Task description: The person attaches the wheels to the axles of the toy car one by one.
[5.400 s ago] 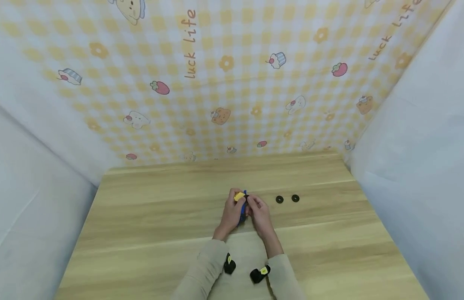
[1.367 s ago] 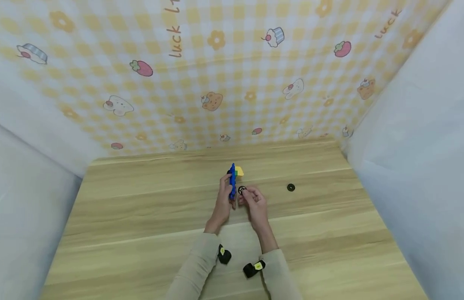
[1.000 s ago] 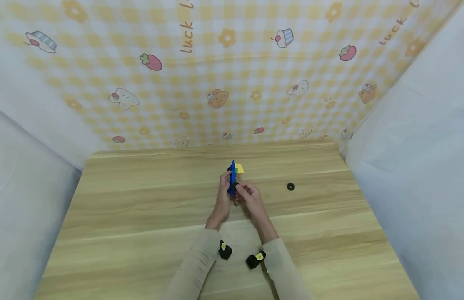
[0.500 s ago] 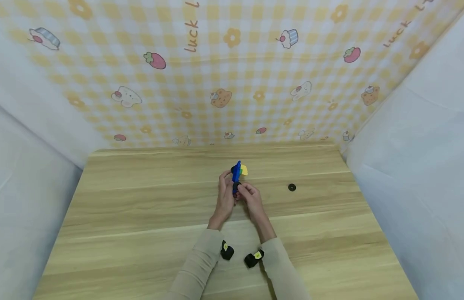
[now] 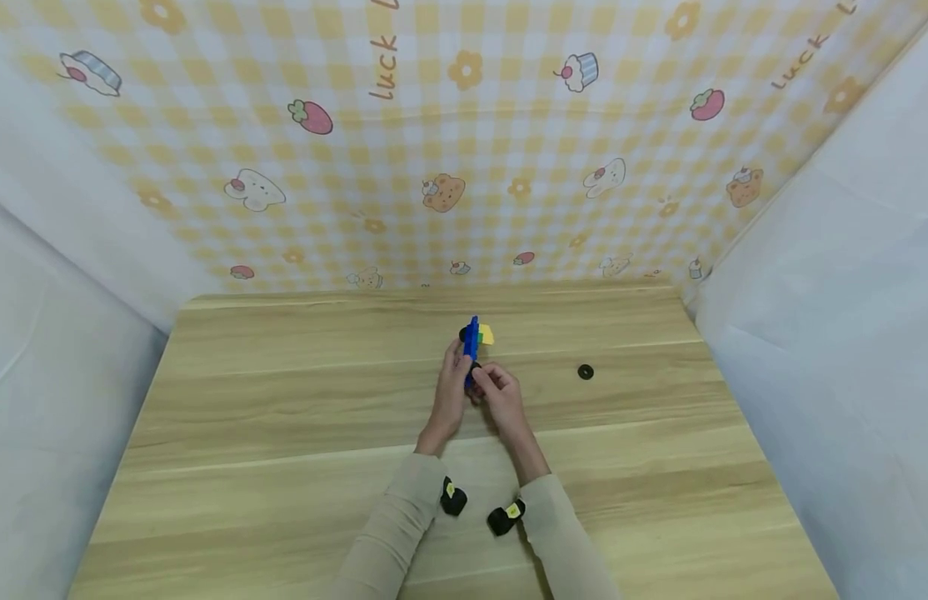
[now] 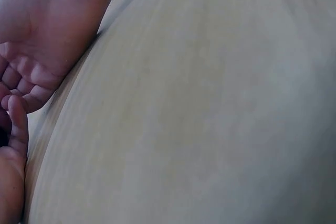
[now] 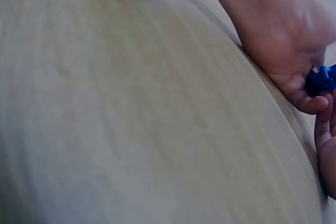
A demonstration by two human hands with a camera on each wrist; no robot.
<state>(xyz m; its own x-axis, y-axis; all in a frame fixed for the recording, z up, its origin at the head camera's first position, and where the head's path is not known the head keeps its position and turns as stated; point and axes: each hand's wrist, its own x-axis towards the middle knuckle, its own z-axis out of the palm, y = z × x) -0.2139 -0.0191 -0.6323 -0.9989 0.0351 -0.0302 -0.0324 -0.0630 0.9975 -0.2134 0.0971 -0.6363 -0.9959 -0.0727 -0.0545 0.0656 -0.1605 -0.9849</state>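
Observation:
My left hand [image 5: 449, 398] grips a blue toy car [image 5: 472, 340] by its near end, holding it on its side above the table. A yellow block [image 5: 486, 335] and a small green piece stick out from the car's right side. One black wheel [image 5: 463, 334] shows at the far end on the left. With thumb and fingers, my right hand [image 5: 506, 404] pinches another black wheel [image 5: 476, 367] against the car's near end; the fingers partly cover it. In the right wrist view, a blue bit of the car [image 7: 323, 78] shows between both hands.
A loose black wheel [image 5: 586, 372] lies flat on the wooden table [image 5: 299, 400], right of my hands. Behind the table hangs a yellow checked cloth [image 5: 344, 167], with white cloth on both sides. Black wrist cameras sit at both cuffs.
Two loose wheels lay on the right earlier; now one lies there. The right hand has brought a wheel leftward onto the car, which has been turned with its yellow block to the right.

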